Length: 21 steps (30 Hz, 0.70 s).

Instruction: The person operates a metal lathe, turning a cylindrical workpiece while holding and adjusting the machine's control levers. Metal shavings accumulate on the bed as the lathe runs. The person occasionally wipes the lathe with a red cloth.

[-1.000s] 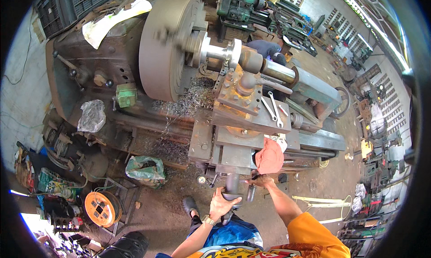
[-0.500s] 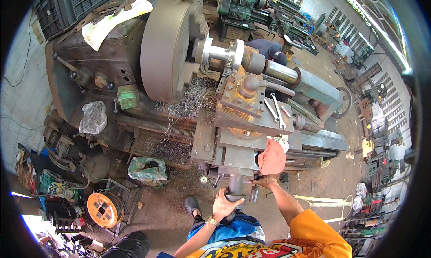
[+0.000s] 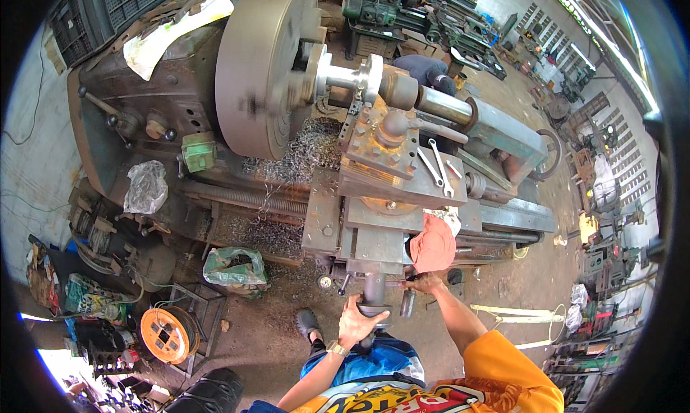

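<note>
At near centre, left hand (image 3: pixel 353 324) curls fingers round the handwheel (image 3: pixel 374 311); right hand (image 3: pixel 429 282), by the cloth (image 3: pixel 433 245), holding what I cannot tell; chips (image 3: pixel 315 145) the chuck (image 3: pixel 251 75) flings could cut either.

Carriage (image 3: pixel 381 245) blocking ahead of hands (image 3: pixel 355 322), open floor (image 3: pixel 478 287) right

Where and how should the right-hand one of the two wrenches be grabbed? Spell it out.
Take the wrench by its mid-shank, pinching across its long sides from above, coming in from the near right. It lies flat on the steel slide, one end near the front edge; its neighbouring wrench lies close on the left. The large chuck, blurred as if spinning, is leftward too.
</note>
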{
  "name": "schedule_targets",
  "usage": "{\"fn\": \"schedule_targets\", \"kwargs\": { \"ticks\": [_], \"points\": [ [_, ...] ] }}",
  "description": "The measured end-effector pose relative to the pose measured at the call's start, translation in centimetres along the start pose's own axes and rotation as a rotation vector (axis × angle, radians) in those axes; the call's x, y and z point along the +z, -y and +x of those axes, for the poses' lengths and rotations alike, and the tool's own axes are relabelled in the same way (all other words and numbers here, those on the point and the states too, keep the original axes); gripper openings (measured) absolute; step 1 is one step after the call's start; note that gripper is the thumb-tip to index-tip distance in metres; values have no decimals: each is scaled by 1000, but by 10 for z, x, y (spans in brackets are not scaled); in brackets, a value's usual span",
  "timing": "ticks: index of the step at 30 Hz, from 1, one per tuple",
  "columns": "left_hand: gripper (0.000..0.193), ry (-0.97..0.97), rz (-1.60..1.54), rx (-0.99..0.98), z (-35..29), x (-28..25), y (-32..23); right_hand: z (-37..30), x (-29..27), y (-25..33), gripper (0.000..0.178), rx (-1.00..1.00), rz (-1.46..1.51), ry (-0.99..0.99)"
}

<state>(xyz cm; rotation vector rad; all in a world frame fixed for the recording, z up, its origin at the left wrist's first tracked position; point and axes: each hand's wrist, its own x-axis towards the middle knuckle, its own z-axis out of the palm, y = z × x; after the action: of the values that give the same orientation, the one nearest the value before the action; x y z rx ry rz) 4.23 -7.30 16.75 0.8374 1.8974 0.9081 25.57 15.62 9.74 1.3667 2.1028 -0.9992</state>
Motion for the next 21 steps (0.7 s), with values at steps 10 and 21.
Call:
{"fn": "schedule_targets", "kwargs": {
  "ticks": [10,21],
  "points": [
    [92,37,3,-57,-1,-2,-4,-5,4,-3,53,-129,88,-146],
    [94,28,26,-39,0,1,1,3,4,-15,63,-66,31,-31]
  ]
}}
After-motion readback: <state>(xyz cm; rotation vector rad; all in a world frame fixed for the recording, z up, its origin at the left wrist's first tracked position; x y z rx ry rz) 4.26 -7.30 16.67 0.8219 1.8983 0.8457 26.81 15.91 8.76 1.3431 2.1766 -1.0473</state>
